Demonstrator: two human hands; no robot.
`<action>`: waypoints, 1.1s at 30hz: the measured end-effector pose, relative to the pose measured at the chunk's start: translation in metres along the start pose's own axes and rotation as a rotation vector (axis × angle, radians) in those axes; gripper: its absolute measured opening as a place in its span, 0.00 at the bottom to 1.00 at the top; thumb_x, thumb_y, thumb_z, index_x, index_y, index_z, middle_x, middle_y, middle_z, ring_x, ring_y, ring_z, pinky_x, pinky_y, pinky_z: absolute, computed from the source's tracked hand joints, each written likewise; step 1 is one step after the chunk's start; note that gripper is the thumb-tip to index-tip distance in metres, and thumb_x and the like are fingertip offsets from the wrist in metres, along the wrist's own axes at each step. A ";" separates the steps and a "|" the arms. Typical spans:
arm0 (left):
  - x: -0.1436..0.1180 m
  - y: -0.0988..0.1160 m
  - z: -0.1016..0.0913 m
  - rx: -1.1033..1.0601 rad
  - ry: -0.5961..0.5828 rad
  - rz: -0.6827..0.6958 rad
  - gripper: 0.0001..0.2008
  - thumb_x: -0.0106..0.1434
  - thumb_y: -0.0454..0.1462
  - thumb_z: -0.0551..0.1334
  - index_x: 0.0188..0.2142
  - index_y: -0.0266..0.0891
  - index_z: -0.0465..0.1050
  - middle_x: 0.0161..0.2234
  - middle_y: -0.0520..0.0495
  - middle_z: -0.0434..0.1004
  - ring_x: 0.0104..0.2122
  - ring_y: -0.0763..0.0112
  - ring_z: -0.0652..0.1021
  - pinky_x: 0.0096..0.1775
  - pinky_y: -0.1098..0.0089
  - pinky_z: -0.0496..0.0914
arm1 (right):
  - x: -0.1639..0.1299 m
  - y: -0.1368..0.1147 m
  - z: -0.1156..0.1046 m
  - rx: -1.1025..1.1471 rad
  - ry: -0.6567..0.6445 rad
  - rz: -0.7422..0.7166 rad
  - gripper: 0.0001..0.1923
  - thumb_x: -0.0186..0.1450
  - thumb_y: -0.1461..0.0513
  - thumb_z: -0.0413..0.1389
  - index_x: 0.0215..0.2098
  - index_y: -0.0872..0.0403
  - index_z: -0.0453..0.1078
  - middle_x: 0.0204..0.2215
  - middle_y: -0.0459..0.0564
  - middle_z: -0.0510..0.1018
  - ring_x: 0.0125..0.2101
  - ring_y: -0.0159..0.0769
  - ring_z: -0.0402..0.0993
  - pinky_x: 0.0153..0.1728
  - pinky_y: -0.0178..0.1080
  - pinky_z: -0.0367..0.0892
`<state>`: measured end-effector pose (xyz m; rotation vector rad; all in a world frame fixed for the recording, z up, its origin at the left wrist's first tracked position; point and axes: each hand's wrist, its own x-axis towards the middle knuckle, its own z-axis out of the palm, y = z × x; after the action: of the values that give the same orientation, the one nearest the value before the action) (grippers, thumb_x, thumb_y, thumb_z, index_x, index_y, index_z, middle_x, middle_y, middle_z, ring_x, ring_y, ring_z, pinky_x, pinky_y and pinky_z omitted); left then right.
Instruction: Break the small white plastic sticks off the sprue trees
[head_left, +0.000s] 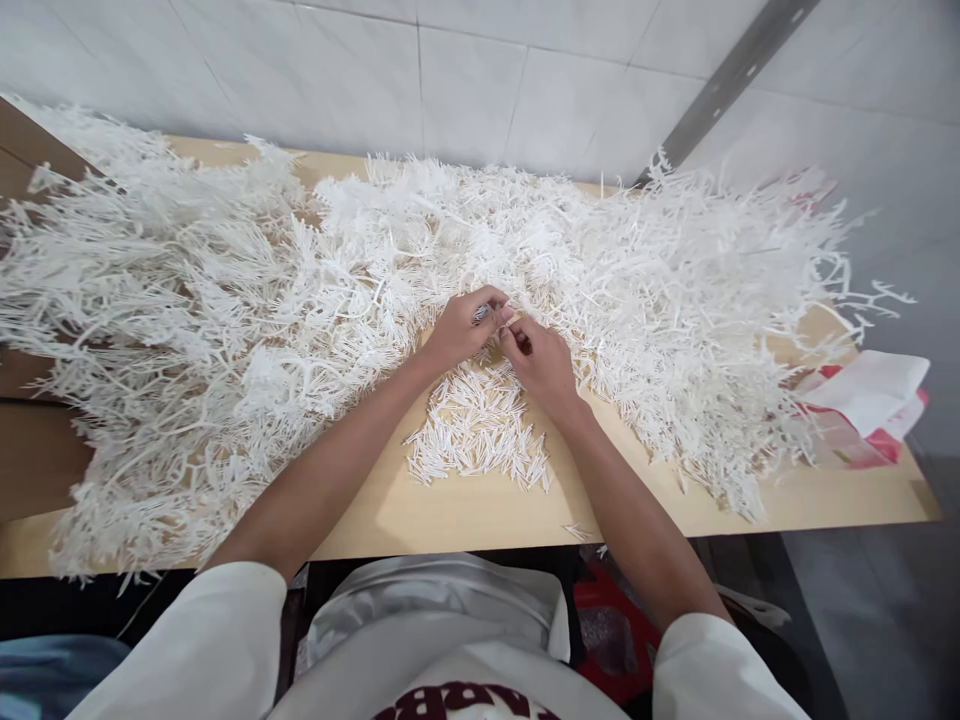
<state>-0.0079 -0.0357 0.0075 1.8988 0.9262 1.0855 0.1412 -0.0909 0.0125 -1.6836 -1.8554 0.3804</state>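
My left hand (pixel 461 328) and my right hand (pixel 544 368) meet over the middle of the table, fingertips pinched close together. Thin whitish strands show inside the curl of my left hand. Whatever lies between the fingertips of my right hand is too small to make out. Just below both hands is a small pile of short white sticks (pixel 480 425), like loose needle-shaped plastic pieces. Around and beyond the hands spreads a large heap of white branched plastic sprigs (pixel 225 290), which continues to the right as more white sprigs (pixel 675 270).
The pale wooden table (pixel 450 515) has its front edge close to my body. A tiled wall (pixel 480 85) stands behind, with a grey metal post (pixel 727 85). A pink-and-white plastic bag (pixel 870 410) lies at the right end. Brown cardboard (pixel 37 460) is at the left.
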 end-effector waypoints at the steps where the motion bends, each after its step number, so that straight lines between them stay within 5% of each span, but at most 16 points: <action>1: 0.000 0.000 0.000 0.002 0.011 -0.008 0.18 0.64 0.52 0.58 0.35 0.39 0.71 0.31 0.51 0.75 0.33 0.72 0.74 0.38 0.71 0.67 | 0.000 -0.001 0.000 0.002 0.000 0.000 0.13 0.67 0.54 0.51 0.27 0.51 0.63 0.21 0.42 0.70 0.23 0.29 0.61 0.31 0.37 0.55; 17: -0.001 0.001 0.001 0.034 0.008 0.034 0.20 0.66 0.53 0.54 0.33 0.40 0.69 0.30 0.51 0.75 0.31 0.73 0.73 0.37 0.70 0.66 | 0.001 0.004 0.004 -0.005 -0.015 -0.046 0.07 0.64 0.60 0.51 0.28 0.52 0.65 0.25 0.45 0.73 0.26 0.32 0.64 0.31 0.37 0.55; 27: -0.001 -0.006 0.004 0.114 -0.024 0.088 0.20 0.67 0.53 0.53 0.31 0.41 0.66 0.28 0.51 0.72 0.30 0.72 0.71 0.35 0.69 0.65 | -0.005 -0.003 0.000 0.099 -0.021 -0.143 0.10 0.61 0.62 0.51 0.22 0.52 0.59 0.17 0.40 0.60 0.20 0.28 0.55 0.27 0.35 0.52; 33: 0.002 -0.012 -0.002 0.040 0.208 -0.051 0.17 0.67 0.52 0.54 0.32 0.42 0.63 0.27 0.52 0.69 0.28 0.74 0.69 0.32 0.70 0.65 | -0.016 -0.018 -0.001 0.194 -0.169 -0.268 0.09 0.64 0.61 0.51 0.25 0.52 0.63 0.18 0.40 0.65 0.21 0.27 0.59 0.28 0.34 0.54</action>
<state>-0.0112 -0.0278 -0.0010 1.8077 1.1131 1.2592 0.1275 -0.1091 0.0198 -1.2884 -2.0617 0.5837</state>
